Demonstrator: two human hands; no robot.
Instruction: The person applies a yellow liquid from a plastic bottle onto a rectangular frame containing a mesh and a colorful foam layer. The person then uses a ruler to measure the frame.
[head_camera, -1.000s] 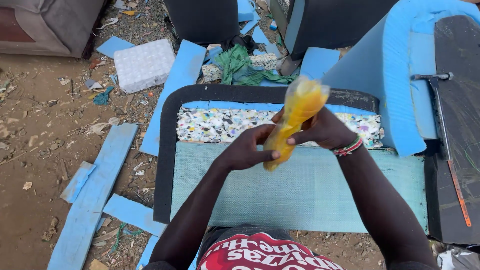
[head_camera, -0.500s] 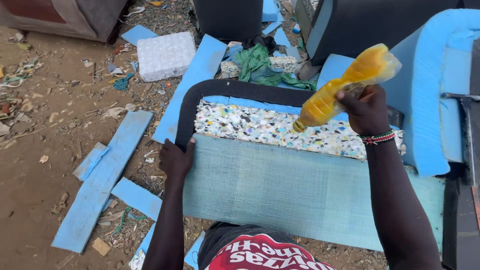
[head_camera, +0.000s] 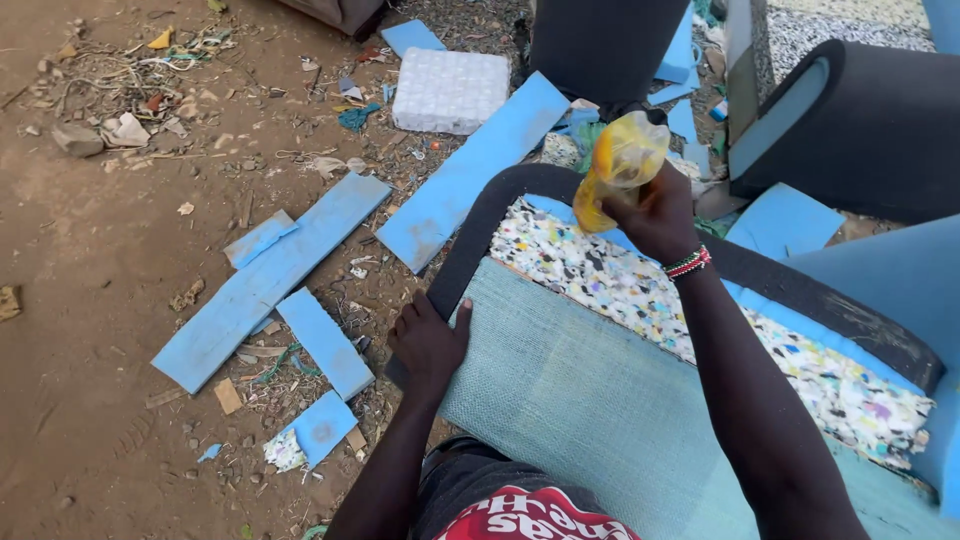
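Item: my right hand (head_camera: 658, 212) grips a yellow squeeze bottle (head_camera: 618, 168) tilted over the speckled foam strip (head_camera: 640, 290), my left hand (head_camera: 430, 340) pressed flat on the teal fabric panel (head_camera: 580, 400)'s edge, so I judge gluing under way, with blue foam offcuts (head_camera: 270, 280) littering the dirt floor (head_camera: 90, 330).

Bottle (head_camera: 620, 165) nozzle end hidden behind right hand (head_camera: 660, 215); its top is blurred. Cushion (head_camera: 640, 400) cut off by bottom and right edges. Left hand (head_camera: 430, 345) fingers (head_camera: 462, 318) partly hidden over cushion's edge.
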